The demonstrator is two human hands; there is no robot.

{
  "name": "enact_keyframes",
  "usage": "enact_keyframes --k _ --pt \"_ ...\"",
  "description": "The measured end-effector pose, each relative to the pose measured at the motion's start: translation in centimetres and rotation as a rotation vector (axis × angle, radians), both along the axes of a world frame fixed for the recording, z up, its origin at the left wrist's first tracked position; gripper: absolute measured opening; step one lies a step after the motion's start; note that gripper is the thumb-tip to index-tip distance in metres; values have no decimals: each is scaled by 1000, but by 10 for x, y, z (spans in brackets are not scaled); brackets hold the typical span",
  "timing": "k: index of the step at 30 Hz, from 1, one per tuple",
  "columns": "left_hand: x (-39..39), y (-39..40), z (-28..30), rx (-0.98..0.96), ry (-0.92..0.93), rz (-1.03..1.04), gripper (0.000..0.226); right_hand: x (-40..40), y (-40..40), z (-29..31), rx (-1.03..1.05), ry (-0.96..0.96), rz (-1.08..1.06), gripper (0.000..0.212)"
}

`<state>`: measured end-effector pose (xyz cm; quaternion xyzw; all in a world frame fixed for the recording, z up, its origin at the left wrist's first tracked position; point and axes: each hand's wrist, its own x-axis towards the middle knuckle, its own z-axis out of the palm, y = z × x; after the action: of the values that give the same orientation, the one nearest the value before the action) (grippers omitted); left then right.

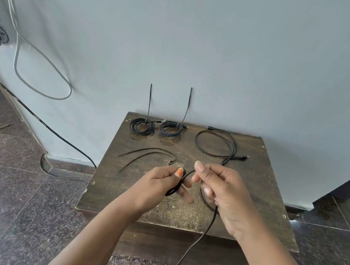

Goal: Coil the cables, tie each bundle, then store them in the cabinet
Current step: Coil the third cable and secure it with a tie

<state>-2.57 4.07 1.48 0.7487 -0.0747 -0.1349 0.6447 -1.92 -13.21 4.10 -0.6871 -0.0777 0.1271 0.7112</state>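
Thin black cable [204, 233] – half-coiled, pinched in left hand [161, 183] and right hand [224, 190].

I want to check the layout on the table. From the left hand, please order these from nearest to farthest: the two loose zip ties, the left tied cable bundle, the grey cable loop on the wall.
1. Loose zip ties, on the table just beyond the left hand.
2. Left tied cable bundle, at the table's back edge by the wall.
3. Grey cable loop, hanging on the wall, far left.

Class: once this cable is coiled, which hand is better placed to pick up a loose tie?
Probably the left hand: the loose ties lie just beyond it, left of the right hand.
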Motion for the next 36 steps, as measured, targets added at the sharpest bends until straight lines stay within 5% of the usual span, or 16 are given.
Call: enact_keyframes --k 4,9,14,19,25,32,36 --pt "-2 1 3 -318 257 -114 40 5 -6 -3 25 68 -113 31" --pt "-1 0 5 -579 396 -151 41 7 0 -16 -234 -5 -100 31" --pt "3 5 8 -992 397 64 39 3 9 -27 -411 6 21 23" --pt "10 10 4 -1094 380 319 33 -6 22 -26 -624 -21 210 28" --pt "10 12 3 -763 207 384 33 -9 21 -16 -395 67 293 35" --pt "2 2 3 48 -118 134 37 -4 11 -7 12 108 155 38" --pt "0 1 2 85 -13 12 36 2 1 -5 146 146 -21 35"
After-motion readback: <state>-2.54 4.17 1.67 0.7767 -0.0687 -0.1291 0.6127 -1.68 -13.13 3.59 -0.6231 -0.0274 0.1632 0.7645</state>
